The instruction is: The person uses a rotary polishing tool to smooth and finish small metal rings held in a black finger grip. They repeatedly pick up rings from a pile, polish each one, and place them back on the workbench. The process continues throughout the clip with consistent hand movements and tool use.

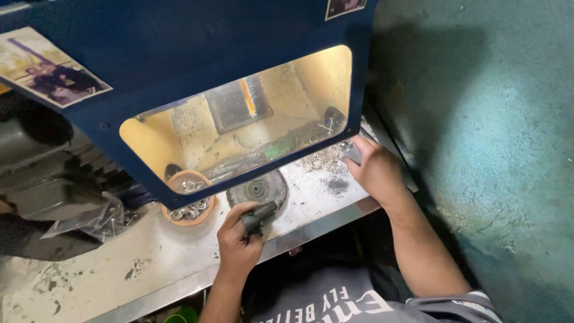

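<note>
A dark blue hood with a yellow-lit window stands over the dusty white bench, stained with dark specks toward its left end. The bowl near the front edge is terracotta orange, filled with silver rings. The wheel is dark grey, the cone in the left hand charcoal. The wall is mottled teal.

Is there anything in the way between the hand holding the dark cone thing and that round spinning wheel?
Nothing visible. The left hand grips the dark cone-shaped tool, whose tip sits right beside the round wheel, with no object between them. The orange bowl of metal rings stands off to the side, clear of that short path.
</note>
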